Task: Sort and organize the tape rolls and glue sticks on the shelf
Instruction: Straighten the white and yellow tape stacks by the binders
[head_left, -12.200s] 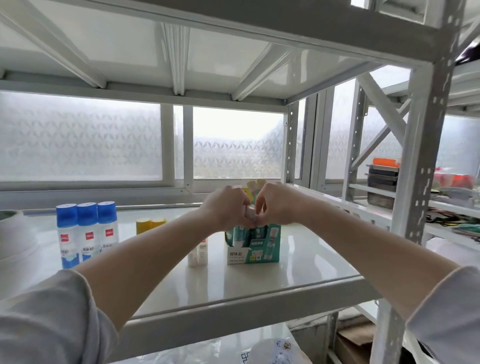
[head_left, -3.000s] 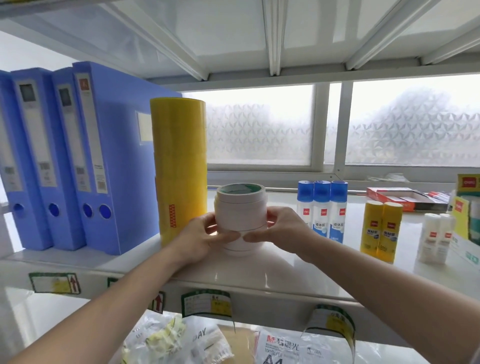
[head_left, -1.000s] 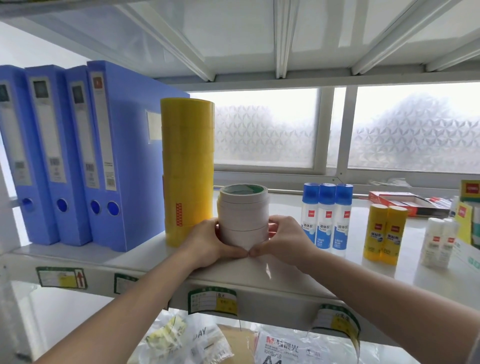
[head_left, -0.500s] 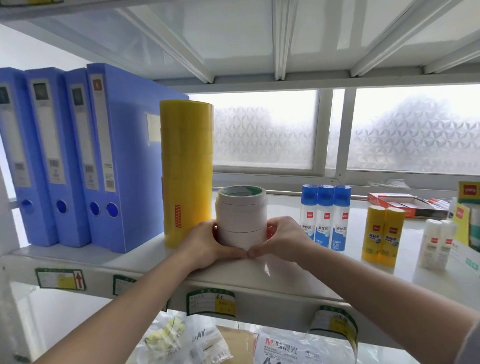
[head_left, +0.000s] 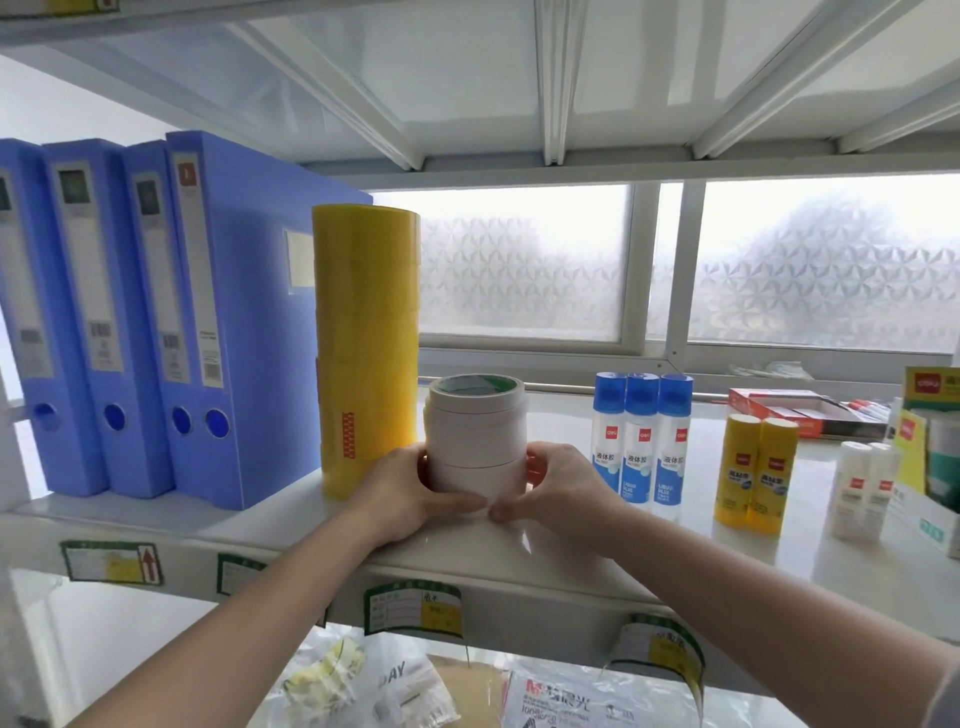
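A stack of white tape rolls (head_left: 475, 436) stands on the white shelf (head_left: 571, 551), just right of a tall stack of yellow tape rolls (head_left: 366, 338). My left hand (head_left: 405, 493) grips the bottom of the white stack from the left. My right hand (head_left: 558, 488) grips it from the right, and both thumbs meet at the front of the base. Three blue-capped liquid glue bottles (head_left: 641, 436) stand to the right, then two yellow glue sticks (head_left: 756, 473) and two white glue sticks (head_left: 862, 488).
Blue file boxes (head_left: 156, 322) line the left of the shelf. A green and yellow carton (head_left: 930, 457) sits at the right edge, with a red open box (head_left: 800, 415) behind. Frosted windows close the back. Plastic-wrapped packs (head_left: 415, 686) lie on the shelf below.
Both hands slid from the middle of the white tape stack down to its base. The stack now stands close beside the yellow rolls.
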